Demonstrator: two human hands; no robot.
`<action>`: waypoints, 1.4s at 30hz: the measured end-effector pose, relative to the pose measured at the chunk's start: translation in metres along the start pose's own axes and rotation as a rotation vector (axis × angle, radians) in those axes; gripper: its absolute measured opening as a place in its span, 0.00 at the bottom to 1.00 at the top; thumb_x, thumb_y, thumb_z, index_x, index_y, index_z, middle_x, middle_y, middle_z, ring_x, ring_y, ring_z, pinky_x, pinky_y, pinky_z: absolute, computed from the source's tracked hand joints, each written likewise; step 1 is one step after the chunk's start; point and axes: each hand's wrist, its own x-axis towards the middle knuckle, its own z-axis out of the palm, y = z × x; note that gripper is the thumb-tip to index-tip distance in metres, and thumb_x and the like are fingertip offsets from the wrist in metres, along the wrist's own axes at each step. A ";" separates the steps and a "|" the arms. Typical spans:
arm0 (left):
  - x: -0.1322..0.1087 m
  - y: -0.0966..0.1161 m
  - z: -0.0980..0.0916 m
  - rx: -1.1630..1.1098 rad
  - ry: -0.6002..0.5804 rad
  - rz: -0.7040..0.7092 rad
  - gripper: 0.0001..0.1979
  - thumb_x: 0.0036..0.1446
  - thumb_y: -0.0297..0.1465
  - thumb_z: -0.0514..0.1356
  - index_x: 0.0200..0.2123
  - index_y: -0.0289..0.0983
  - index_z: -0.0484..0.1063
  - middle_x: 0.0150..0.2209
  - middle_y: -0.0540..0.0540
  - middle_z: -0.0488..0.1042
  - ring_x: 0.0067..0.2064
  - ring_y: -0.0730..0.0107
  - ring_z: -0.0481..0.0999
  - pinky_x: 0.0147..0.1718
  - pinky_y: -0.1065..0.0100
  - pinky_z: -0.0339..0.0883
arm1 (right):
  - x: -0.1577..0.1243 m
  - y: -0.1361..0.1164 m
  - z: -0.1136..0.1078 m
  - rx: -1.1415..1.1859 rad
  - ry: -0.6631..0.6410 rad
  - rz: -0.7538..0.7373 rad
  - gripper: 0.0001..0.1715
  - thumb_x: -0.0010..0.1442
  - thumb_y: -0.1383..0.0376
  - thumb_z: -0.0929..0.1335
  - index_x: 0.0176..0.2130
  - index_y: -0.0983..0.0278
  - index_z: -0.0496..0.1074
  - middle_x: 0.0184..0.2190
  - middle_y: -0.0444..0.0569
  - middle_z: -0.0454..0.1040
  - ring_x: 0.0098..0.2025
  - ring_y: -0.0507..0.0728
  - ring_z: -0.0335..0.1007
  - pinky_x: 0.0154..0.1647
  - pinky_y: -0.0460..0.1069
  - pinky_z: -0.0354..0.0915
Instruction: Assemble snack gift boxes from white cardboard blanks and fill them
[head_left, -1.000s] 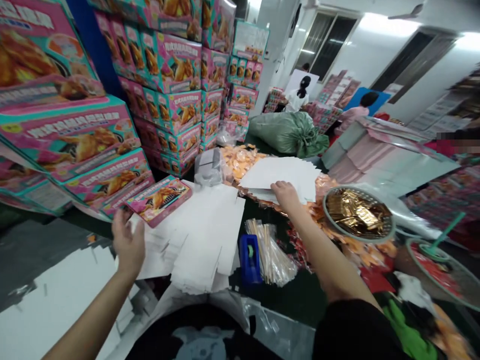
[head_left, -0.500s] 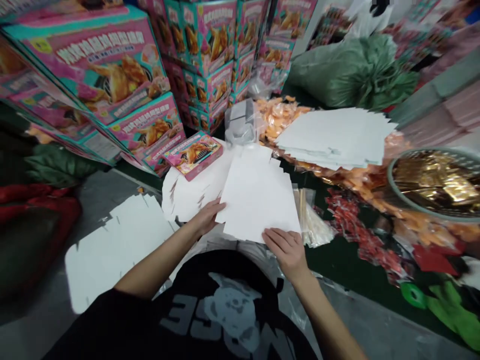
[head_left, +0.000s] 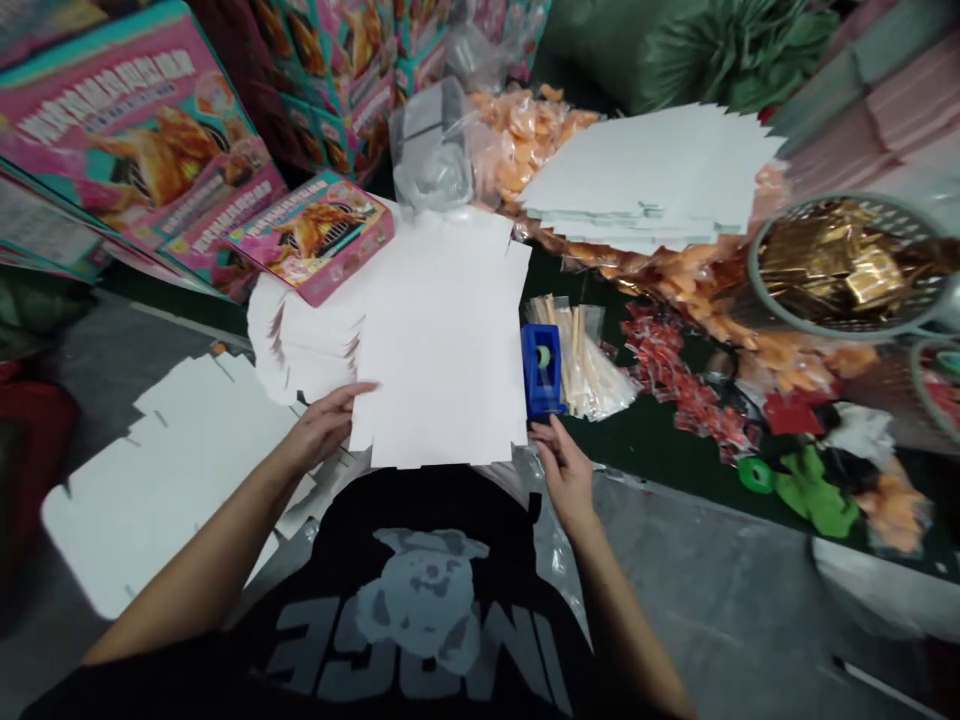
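A flat white cardboard blank (head_left: 442,340) lies in front of me on a spread of more white blanks (head_left: 300,335). My left hand (head_left: 324,425) grips the blank's near left edge, thumb on top. My right hand (head_left: 564,470) pinches its near right corner, just below a blue tape dispenser (head_left: 541,370). A small pink and teal printed box (head_left: 313,235) rests on the blanks at the left. A second stack of white blanks (head_left: 649,175) lies further back at the right.
Stacked pink printed cartons (head_left: 135,150) stand at the left. Wooden sticks in clear bags (head_left: 589,360), red sachets (head_left: 679,375) and orange packets (head_left: 525,130) cover the green table. A basket of gold packets (head_left: 847,265) sits at the right. More white blanks (head_left: 172,470) lie lower left.
My right hand drew a white blank from the far stack to the spot in front of me. My left hand came in to grip its left edge. My view tilted down.
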 end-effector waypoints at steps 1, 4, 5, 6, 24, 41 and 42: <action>-0.001 0.000 -0.004 0.012 -0.053 -0.019 0.25 0.43 0.29 0.68 0.48 0.39 0.79 0.36 0.44 0.81 0.35 0.64 0.80 0.36 0.67 0.74 | 0.005 0.001 0.000 0.014 -0.020 -0.023 0.26 0.66 0.68 0.65 0.62 0.56 0.66 0.44 0.51 0.79 0.43 0.55 0.78 0.47 0.53 0.75; -0.002 0.003 -0.014 0.148 -0.104 -0.070 0.26 0.40 0.27 0.69 0.48 0.42 0.79 0.36 0.44 0.82 0.35 0.62 0.81 0.35 0.65 0.75 | 0.021 0.000 -0.002 0.007 -0.020 -0.087 0.19 0.65 0.69 0.66 0.54 0.57 0.74 0.41 0.51 0.79 0.42 0.55 0.78 0.46 0.53 0.75; -0.002 0.004 -0.017 0.205 -0.073 -0.073 0.25 0.39 0.27 0.70 0.46 0.42 0.80 0.34 0.44 0.82 0.34 0.63 0.81 0.34 0.65 0.75 | 0.025 0.000 -0.003 -0.004 -0.012 -0.102 0.18 0.64 0.69 0.67 0.52 0.58 0.76 0.40 0.51 0.79 0.41 0.55 0.77 0.45 0.52 0.74; 0.000 0.005 -0.019 0.253 -0.029 -0.069 0.22 0.37 0.28 0.71 0.42 0.42 0.82 0.33 0.44 0.82 0.33 0.62 0.80 0.33 0.65 0.76 | 0.028 -0.001 -0.004 -0.019 -0.013 -0.114 0.18 0.64 0.69 0.67 0.52 0.58 0.76 0.40 0.51 0.78 0.40 0.55 0.77 0.44 0.51 0.74; -0.008 0.041 0.007 0.820 -0.061 0.294 0.06 0.52 0.38 0.66 0.28 0.43 0.81 0.28 0.46 0.76 0.28 0.68 0.72 0.29 0.66 0.67 | 0.053 -0.040 0.019 -0.066 -0.240 -0.261 0.08 0.64 0.65 0.68 0.40 0.61 0.79 0.27 0.44 0.67 0.28 0.52 0.64 0.27 0.47 0.63; 0.000 0.017 0.004 0.885 0.240 0.533 0.04 0.61 0.32 0.60 0.34 0.40 0.74 0.30 0.50 0.65 0.27 0.73 0.64 0.25 0.68 0.58 | 0.067 -0.044 0.026 -0.047 -0.201 -0.194 0.06 0.65 0.67 0.66 0.40 0.61 0.74 0.32 0.46 0.75 0.32 0.53 0.72 0.35 0.48 0.70; -0.002 0.018 0.005 0.882 0.196 0.535 0.05 0.61 0.32 0.60 0.33 0.40 0.75 0.29 0.49 0.65 0.27 0.72 0.64 0.25 0.68 0.58 | 0.065 -0.048 0.026 0.000 -0.165 -0.149 0.03 0.64 0.66 0.68 0.37 0.61 0.74 0.30 0.45 0.74 0.30 0.53 0.70 0.32 0.48 0.69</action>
